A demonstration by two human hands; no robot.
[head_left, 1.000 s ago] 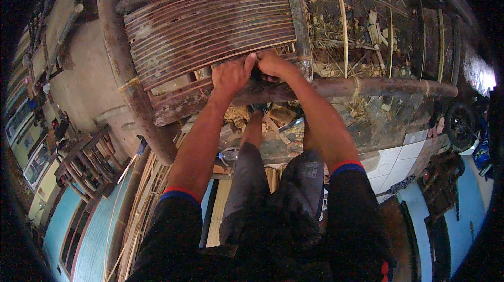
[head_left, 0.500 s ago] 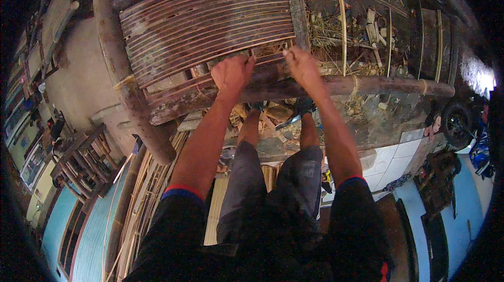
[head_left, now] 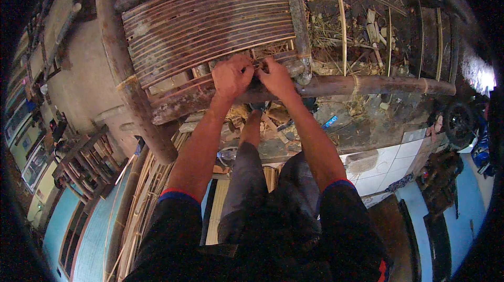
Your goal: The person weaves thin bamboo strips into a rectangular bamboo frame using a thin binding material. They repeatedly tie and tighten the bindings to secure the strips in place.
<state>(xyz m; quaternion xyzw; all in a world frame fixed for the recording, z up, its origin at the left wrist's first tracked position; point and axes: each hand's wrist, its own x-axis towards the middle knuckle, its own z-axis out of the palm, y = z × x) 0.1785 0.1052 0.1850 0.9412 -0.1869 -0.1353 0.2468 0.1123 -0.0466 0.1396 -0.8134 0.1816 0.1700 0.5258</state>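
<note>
Both hands are over the near pole (head_left: 325,84) of a wood or bamboo frame, at the lowest slats of its panel. My left hand (head_left: 232,76) is closed, its fingers curled by the last of the thin bamboo slats (head_left: 210,24). Just to its right, my right hand (head_left: 275,78) is closed in a pinch, thumb and forefinger turned toward the left one. Only a small gap separates the two hands. Whatever lies in their fingers is too small or hidden to make out. Slats run side by side between a left post (head_left: 113,45) and a middle post (head_left: 298,19).
Long split bamboo strips (head_left: 149,198) lie at the lower left, near a wooden stool-like rack (head_left: 86,161). Shavings and scraps (head_left: 341,35) cover the ground beyond the frame's right part. My legs stand close to the pole. A black wheel (head_left: 458,123) is at far right.
My right hand has moved left and slightly nearer to me, closing most of the gap to my left hand. The left hand has barely shifted.
</note>
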